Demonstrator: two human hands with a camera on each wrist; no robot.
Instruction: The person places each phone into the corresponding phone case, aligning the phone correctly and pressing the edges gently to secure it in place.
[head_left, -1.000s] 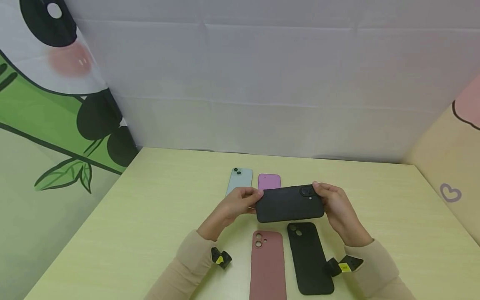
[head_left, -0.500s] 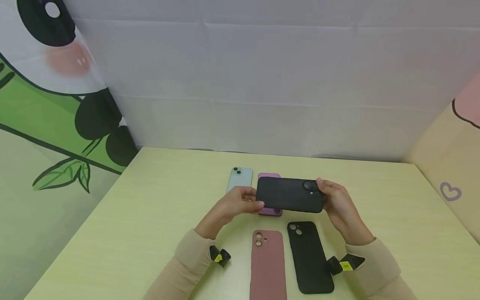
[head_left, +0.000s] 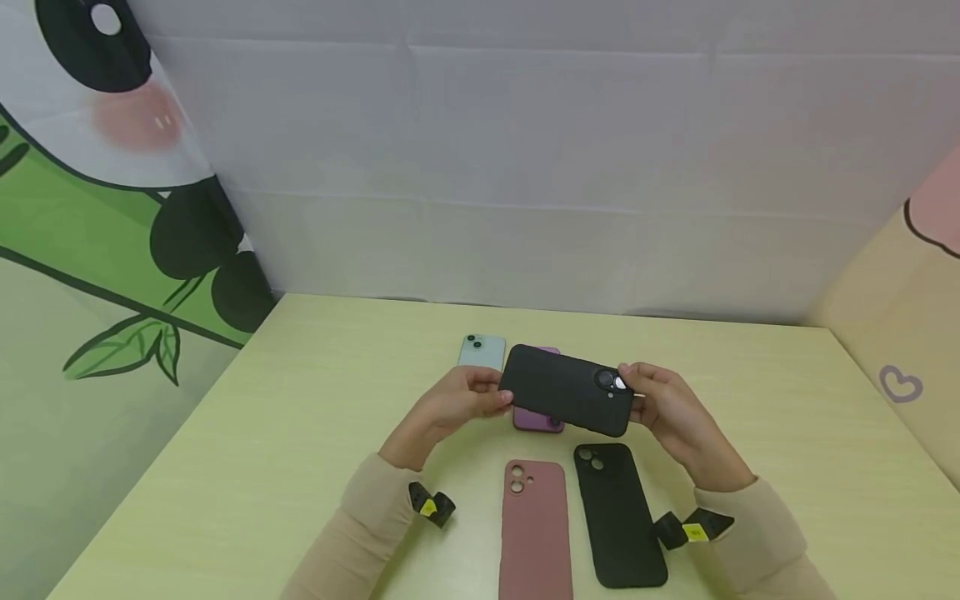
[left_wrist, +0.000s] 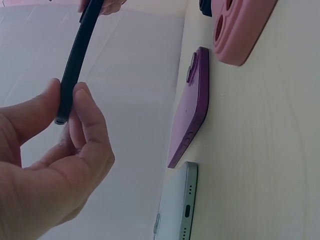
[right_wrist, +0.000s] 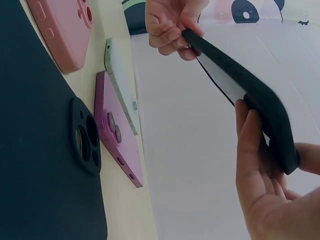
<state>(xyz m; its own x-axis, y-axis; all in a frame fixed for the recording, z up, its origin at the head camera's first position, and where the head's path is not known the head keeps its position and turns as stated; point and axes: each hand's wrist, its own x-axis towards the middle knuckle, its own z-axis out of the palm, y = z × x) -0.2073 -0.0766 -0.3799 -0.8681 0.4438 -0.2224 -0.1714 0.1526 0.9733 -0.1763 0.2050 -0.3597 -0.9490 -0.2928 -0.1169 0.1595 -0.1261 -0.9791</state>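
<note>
A black phone case (head_left: 562,387) is held above the table, lying lengthwise between both hands and sloping down to the right. My left hand (head_left: 457,404) pinches its plain end between thumb and fingers. At the camera end, my right hand (head_left: 678,421) grips the corner, thumb by the camera opening, where a bright white spot shows. The right wrist view shows a pale face (right_wrist: 220,72) under the case; whether it is a phone's screen I cannot tell. Behind the case lie a purple phone (head_left: 536,419), partly hidden, and a light blue phone (head_left: 482,352).
Nearer me on the pale table (head_left: 315,467) lie a pink phone case (head_left: 536,533) and another black phone case (head_left: 622,517), side by side. A white sheet-like backdrop (head_left: 525,167) rises behind the table, with printed cartoon walls (head_left: 112,225) at the sides.
The held case rose, then tilted so its camera end dropped and its left end lifted. It shifted slightly left with my left hand. A white spot now shows at the camera opening.
</note>
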